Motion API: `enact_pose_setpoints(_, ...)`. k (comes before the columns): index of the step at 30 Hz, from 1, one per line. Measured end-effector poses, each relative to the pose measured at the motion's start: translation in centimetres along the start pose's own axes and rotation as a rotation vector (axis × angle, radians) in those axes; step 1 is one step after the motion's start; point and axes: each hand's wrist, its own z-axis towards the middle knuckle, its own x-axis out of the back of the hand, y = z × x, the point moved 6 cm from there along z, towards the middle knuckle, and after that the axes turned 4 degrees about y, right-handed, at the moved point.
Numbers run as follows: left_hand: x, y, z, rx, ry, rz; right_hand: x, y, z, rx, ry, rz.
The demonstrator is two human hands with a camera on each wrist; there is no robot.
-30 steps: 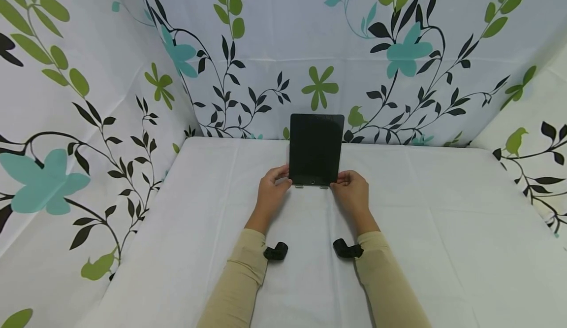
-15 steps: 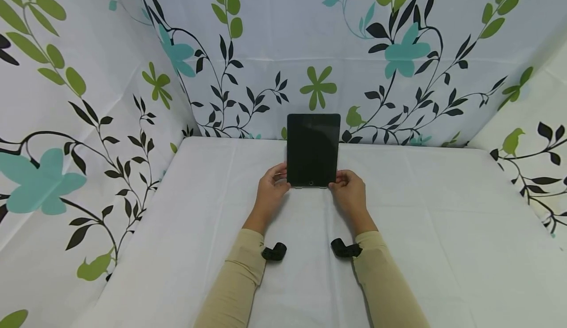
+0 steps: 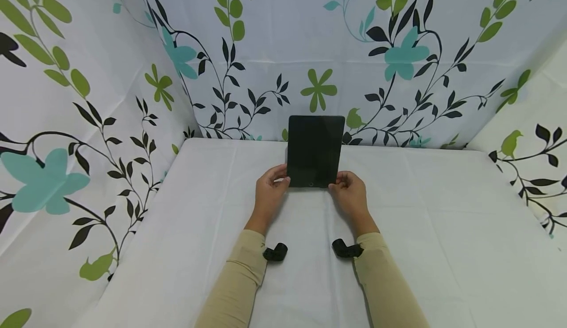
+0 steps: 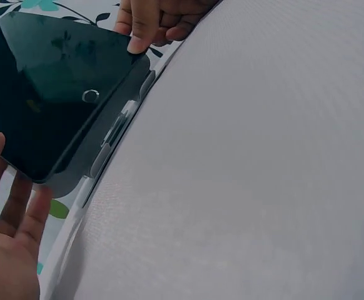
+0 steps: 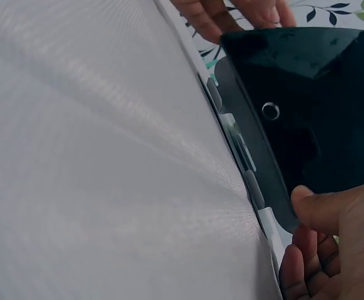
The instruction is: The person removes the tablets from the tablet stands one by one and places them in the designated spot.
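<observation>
A black tablet (image 3: 314, 150) with a round home button stands nearly upright near the back of the table, its dark screen towards me. My left hand (image 3: 268, 197) holds its lower left corner, thumb on the front and fingers behind. At the lower right corner my right hand (image 3: 352, 197) grips it the same way. Both wrist views show a grey stand (image 5: 232, 94) behind the tablet, with two rounded lips along its bottom. The tablet's lower edge is in front of the stand's plate, a gap showing between this edge and the lips. From the head view, the tablet hides the stand.
A white cloth covers the table (image 3: 398, 249). Curtains (image 3: 266, 37) printed with leaves, flowers and birds hang behind and at the sides. Each sleeved wrist wears a small black camera mount (image 3: 275, 252).
The stand's two lips, visible below the tablet a second ago, are now hidden behind its lower edge. That edge sits slightly lower in view. Both hands keep hold of the corners.
</observation>
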Motion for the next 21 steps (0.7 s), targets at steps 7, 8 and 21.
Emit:
enact_pose_setpoints(7,0.4,2.7,-0.9,-0.131,0.098,-0.029,0.1,-0.6,-0.1,0.083,-0.003,0.19)
enact_pose_setpoints(8,0.4,2.6,-0.8,-0.138,0.101,-0.05,0.2,-0.8,-0.1,0.098,-0.003,0.237)
enact_pose_setpoints(21,0.0,1.6,-0.3,-0.184,0.061,-0.199,1.1,-2.0,-0.3,0.045,-0.114,0.648)
